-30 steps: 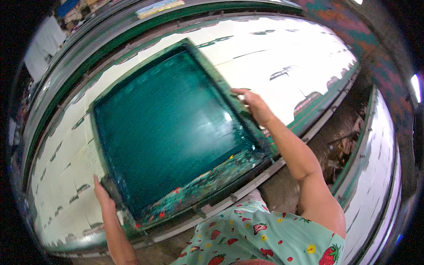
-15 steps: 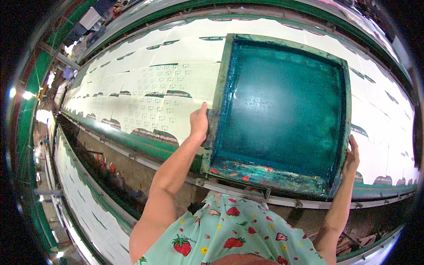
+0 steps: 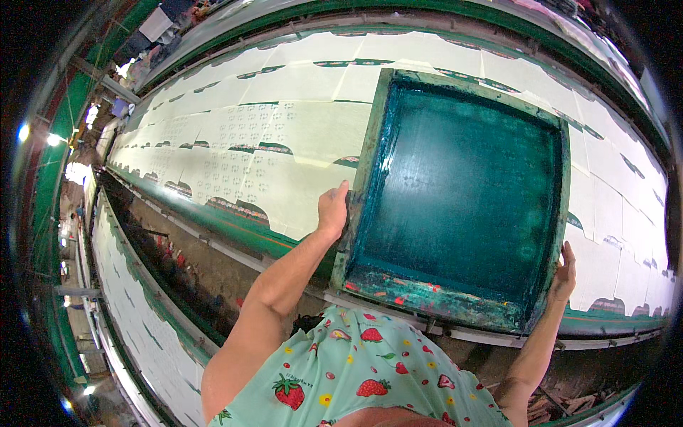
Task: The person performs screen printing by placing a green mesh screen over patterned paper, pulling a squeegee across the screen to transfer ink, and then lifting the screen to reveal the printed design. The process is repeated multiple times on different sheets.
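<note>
A large screen-printing frame [image 3: 455,192], with dark teal mesh and a worn greenish rim, is held between my two hands over a long table. My left hand [image 3: 333,208] grips its left side, thumb pointing up along the edge and the fingers mostly hidden. On the opposite side, my right hand [image 3: 564,274] closes against the lower right edge, fingertips on the outer rim. Red and teal ink stains cover the frame's near inner border. Pale fabric pieces [image 3: 292,117] lie in rows beneath it, and those to the left carry small repeated printed motifs.
The green table [image 3: 235,226] is edged by a metal rail [image 3: 222,247] on my side. Another long table [image 3: 139,313] with pale pieces runs at the lower left, past a narrow aisle. Lamps [image 3: 53,139] shine at the far left.
Relative to the table, the frame has shifted rightward along it with both hands still on its sides. The view has turned slightly, and the frame appears a little lower.
</note>
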Available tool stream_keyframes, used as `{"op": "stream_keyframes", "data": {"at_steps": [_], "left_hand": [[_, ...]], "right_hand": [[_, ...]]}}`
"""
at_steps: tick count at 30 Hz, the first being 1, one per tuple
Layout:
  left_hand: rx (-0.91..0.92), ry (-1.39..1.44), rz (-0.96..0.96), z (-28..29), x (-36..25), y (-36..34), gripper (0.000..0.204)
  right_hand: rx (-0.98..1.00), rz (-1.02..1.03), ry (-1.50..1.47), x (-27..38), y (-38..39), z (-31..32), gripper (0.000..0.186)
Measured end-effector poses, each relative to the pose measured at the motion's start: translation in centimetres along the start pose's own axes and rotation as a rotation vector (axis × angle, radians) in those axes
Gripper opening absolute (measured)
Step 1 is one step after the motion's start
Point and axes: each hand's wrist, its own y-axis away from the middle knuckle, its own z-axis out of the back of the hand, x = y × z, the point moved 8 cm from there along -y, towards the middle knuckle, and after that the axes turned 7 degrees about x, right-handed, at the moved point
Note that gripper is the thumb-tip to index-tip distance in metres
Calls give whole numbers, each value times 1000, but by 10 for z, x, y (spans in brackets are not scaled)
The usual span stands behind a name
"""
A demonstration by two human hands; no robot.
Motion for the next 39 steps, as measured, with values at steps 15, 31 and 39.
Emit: {"op": "stream_keyframes", "data": {"at_steps": [15,31,39], "left_hand": [[51,-392,-95,-31,-11,10,67],[43,-603,-12,-41,-5,11,81],[98,-559,-70,-43,-8,8,76]], "right_hand": [[-60,-20,1026,8,12,18,55],[652,285,1536,-28,146,-318,52],[762,-132,1707,-42,119,-340,47]]}}
